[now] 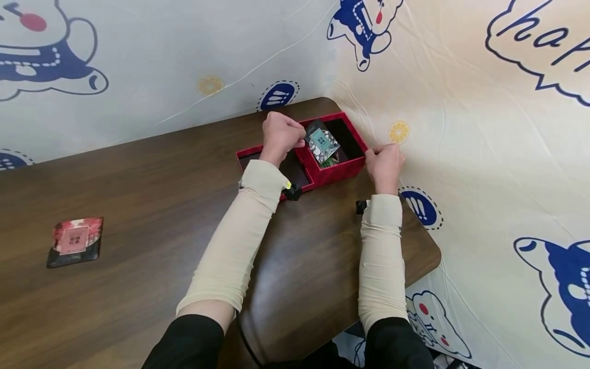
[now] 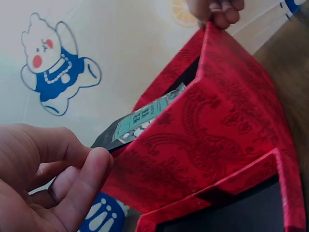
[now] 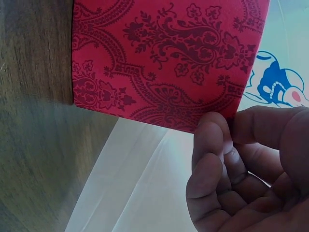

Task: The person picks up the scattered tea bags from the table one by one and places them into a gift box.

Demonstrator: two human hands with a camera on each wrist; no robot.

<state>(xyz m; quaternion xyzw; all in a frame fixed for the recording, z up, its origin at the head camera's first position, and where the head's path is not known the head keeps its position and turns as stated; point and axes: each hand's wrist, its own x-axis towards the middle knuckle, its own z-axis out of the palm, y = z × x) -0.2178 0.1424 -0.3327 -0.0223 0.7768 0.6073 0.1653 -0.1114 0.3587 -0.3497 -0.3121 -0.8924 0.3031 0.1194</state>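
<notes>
A red patterned box (image 1: 338, 174) stands at the far right corner of the table, its lid (image 1: 298, 169) folded open to the left. My left hand (image 1: 282, 134) pinches the top edge of a flat sachet (image 1: 322, 145) with a black top, teal label and floral print. In the left wrist view, the sachet (image 2: 142, 118) leans out over the box rim, its lower part hidden inside. A green-printed piece (image 1: 329, 162) shows below it in the box. My right hand (image 1: 386, 163) grips the box's right corner between thumb and fingers, seen close in the right wrist view.
A red and black sachet (image 1: 76, 242) lies flat on the left of the brown wooden table (image 1: 152, 195). A printed cloth (image 1: 479, 169) hangs behind the table and along its right edge. A black cable (image 1: 244, 335) runs below the left forearm.
</notes>
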